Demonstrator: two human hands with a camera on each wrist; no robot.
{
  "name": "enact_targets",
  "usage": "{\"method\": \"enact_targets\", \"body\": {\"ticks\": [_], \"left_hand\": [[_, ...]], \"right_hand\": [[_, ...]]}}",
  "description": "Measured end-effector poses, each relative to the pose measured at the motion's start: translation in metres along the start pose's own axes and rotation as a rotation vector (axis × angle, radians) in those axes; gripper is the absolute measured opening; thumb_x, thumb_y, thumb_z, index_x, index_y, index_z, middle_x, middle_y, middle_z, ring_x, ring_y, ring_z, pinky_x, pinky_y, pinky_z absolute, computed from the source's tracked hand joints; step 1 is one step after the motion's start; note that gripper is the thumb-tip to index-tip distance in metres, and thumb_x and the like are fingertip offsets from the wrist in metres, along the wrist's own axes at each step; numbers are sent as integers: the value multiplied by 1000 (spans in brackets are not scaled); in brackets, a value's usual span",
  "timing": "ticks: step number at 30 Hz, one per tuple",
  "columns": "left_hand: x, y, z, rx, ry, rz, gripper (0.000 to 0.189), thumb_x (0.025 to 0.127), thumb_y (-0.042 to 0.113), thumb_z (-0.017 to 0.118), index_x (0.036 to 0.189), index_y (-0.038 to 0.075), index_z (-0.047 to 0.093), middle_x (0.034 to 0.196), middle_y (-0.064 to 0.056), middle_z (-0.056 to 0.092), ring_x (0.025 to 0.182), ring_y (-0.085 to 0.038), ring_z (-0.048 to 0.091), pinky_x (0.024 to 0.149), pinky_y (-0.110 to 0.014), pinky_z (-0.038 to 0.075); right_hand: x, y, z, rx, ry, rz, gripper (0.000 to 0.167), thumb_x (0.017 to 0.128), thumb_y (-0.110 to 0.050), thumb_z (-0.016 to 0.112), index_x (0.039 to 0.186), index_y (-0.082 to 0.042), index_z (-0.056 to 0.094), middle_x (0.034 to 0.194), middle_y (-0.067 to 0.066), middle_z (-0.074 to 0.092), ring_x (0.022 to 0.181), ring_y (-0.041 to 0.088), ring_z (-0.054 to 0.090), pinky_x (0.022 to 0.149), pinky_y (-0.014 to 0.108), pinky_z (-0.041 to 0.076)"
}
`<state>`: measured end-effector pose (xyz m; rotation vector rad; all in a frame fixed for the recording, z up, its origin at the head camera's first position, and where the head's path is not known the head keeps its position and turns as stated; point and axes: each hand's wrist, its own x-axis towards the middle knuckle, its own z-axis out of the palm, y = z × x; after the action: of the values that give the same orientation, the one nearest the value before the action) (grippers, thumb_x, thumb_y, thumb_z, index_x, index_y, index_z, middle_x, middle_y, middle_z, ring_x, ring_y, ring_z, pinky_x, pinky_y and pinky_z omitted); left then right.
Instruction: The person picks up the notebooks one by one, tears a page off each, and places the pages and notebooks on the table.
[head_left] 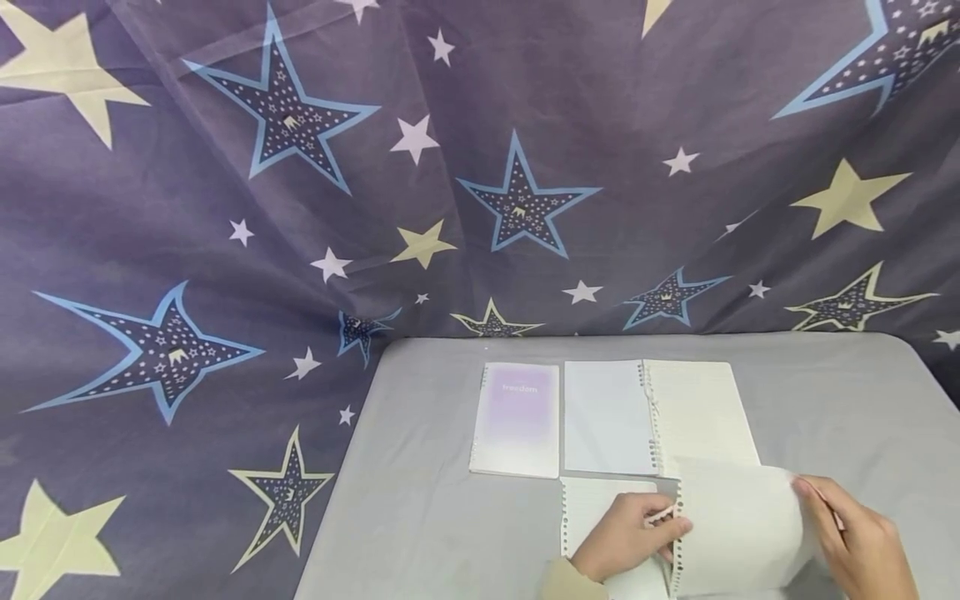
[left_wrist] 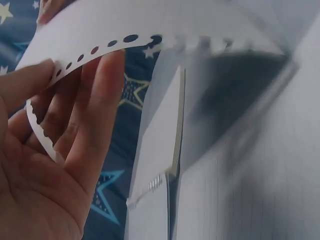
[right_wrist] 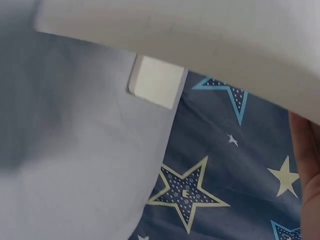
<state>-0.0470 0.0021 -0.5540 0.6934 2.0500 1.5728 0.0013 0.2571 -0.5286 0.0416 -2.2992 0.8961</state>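
Note:
A loose white sheet of paper [head_left: 738, 529] with a row of punched holes is held up between both hands. My left hand [head_left: 626, 529] pinches its holed edge between thumb and fingers. A narrow strip of paper with a torn edge [left_wrist: 42, 127] lies inside that same hand. The right hand [head_left: 858, 533] grips the sheet's far right edge; in the right wrist view only part of this hand [right_wrist: 307, 162] shows beneath the paper. Under the left hand lies another white page with holes [head_left: 592, 496] along its left side, partly covered by the hand.
Behind the sheet, a spiral notebook [head_left: 607, 417] lies open on the grey table [head_left: 427, 517]. To its left is a shut notebook with a purple cover [head_left: 517, 421] reading "freedom". A star-patterned cloth [head_left: 525, 292] hangs behind the table.

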Motion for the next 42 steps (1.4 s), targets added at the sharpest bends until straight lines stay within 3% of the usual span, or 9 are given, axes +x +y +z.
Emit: {"method": "enact_targets", "body": {"ticks": [2, 3, 7, 9, 14, 22, 27, 34, 42], "left_hand": [[1, 2, 5, -48, 13, -11, 29, 100, 30, 58, 103, 3, 70, 81, -5, 74, 55, 9, 61, 67, -15, 58], [2, 2, 9, -73, 22, -16, 29, 100, 29, 58, 102, 2, 69, 83, -6, 75, 55, 8, 62, 65, -17, 59], [4, 2, 22, -150, 54, -32, 31, 100, 29, 57, 109, 1, 68, 93, -7, 76, 63, 6, 67, 60, -23, 62], [5, 2, 28, -168, 52, -34, 34, 101, 29, 55, 116, 0, 66, 98, -8, 76, 69, 5, 69, 60, -23, 61], [9, -1, 42, -140, 64, -58, 31, 101, 25, 55, 116, 0, 65, 93, -7, 76, 67, 4, 69, 58, -21, 61], [4, -15, 57, -140, 67, -228, 11, 97, 15, 62, 100, 6, 68, 70, 8, 67, 53, 2, 65, 51, -21, 59], [9, -22, 62, -81, 53, -241, 3, 96, 11, 64, 97, 9, 65, 68, 9, 66, 50, 0, 64, 50, -17, 57], [18, -25, 70, -6, 51, -268, 9, 91, 5, 68, 92, 10, 60, 60, 10, 60, 44, 1, 60, 47, -13, 53], [24, -25, 77, 51, 48, -307, 13, 89, 4, 70, 88, 12, 59, 56, 7, 60, 43, -2, 62, 42, -7, 44]], "right_hand": [[4, 1, -5, -45, -57, 62, 7, 96, -6, 64, 94, -2, 69, 99, -34, 64, 84, -34, 39, 56, 2, 40], [6, 2, -8, -72, -94, 99, 7, 96, -7, 63, 96, -1, 67, 94, -21, 70, 81, -26, 49, 54, 8, 45], [12, 7, -15, -189, -281, 266, 26, 102, -20, 56, 111, 4, 56, 91, 31, 66, 71, 24, 69, 54, 43, 57], [13, 11, -16, -223, -350, 304, 35, 104, -24, 54, 117, 8, 50, 91, 35, 64, 72, 47, 65, 55, 59, 53], [12, 24, -17, -262, -448, 333, 39, 104, -26, 53, 119, 9, 47, 86, 30, 63, 69, 40, 64, 54, 54, 53], [-2, 49, -8, -285, -707, 333, 36, 104, -24, 53, 110, 12, 52, 73, 4, 62, 63, 20, 59, 57, 44, 53], [-2, 66, 0, -264, -834, 414, 38, 105, -30, 50, 101, 8, 55, 75, 1, 61, 65, 16, 56, 57, 38, 51], [-9, 82, 9, -242, -814, 324, 25, 104, -20, 54, 85, -4, 51, 67, -1, 43, 60, 12, 39, 50, 26, 31], [-10, 94, 13, -248, -815, 289, 22, 101, -19, 59, 92, 1, 60, 67, -3, 45, 61, 12, 40, 52, 25, 32]]}}
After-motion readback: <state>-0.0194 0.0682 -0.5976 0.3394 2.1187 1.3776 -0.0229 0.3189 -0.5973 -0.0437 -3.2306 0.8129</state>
